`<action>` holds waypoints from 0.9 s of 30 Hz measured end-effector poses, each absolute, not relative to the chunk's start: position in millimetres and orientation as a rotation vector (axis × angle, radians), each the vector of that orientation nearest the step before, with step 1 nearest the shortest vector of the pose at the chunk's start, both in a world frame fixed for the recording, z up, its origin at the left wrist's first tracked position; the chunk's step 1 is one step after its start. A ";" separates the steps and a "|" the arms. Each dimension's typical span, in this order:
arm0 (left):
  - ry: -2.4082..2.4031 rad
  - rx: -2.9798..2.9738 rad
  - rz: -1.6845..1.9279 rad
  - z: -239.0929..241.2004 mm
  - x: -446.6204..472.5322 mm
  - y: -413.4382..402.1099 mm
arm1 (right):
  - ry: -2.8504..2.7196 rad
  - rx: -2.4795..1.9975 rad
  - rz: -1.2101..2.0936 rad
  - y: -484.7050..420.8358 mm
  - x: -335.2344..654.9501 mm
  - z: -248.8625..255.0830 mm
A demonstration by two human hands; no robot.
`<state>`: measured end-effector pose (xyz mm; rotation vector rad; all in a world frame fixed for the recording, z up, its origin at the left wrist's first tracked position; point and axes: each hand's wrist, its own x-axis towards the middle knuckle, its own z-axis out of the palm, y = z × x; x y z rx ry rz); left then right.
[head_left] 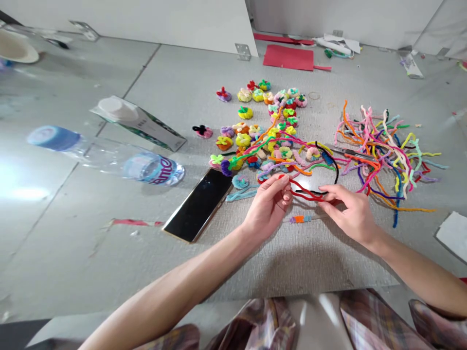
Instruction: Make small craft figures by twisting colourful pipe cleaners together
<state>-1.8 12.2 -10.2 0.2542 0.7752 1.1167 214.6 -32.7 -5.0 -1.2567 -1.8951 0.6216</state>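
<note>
My left hand (268, 204) pinches one end of a red pipe cleaner (304, 190), its fingers closed on it. My right hand (346, 209) pinches the other end, together with a black pipe cleaner (330, 158) that arcs away behind. Both hands hover just above a grey mat (292, 257). Beyond them lie several small pipe-cleaner flowers (255, 121) in many colours. A tangle of loose pipe cleaners (383, 146) lies to the right. A short orange and purple piece (299, 219) rests on the mat between my hands.
A black phone (199, 204) lies face up left of my left hand. A plastic water bottle (109, 155) and a carton (136, 121) lie on their sides at the left. Red paper (288, 57) sits at the back. White paper (454, 233) lies at the right edge.
</note>
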 end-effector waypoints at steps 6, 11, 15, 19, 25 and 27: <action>0.803 0.264 1.098 -14.2 -1.7 12.1 | -1.947 -1.207 0.564 -32.4 213.3 -1.6; 0.813 0.281 1.079 -14.5 -2.3 11.8 | -1.966 -1.211 0.523 -32.4 212.1 -1.5; 0.818 0.291 1.055 -11.9 -2.4 11.3 | -1.982 -1.239 0.531 -31.2 212.5 -1.5; 0.829 0.326 1.059 -11.2 -1.6 11.0 | -1.988 -1.264 0.590 -30.7 213.3 -1.6; 1.033 0.754 1.041 -9.8 -10.2 17.8 | -1.971 -1.343 0.585 -24.7 224.7 2.6; 1.102 1.004 1.007 -8.5 -14.9 21.4 | -1.956 -1.383 0.558 -20.7 231.2 5.3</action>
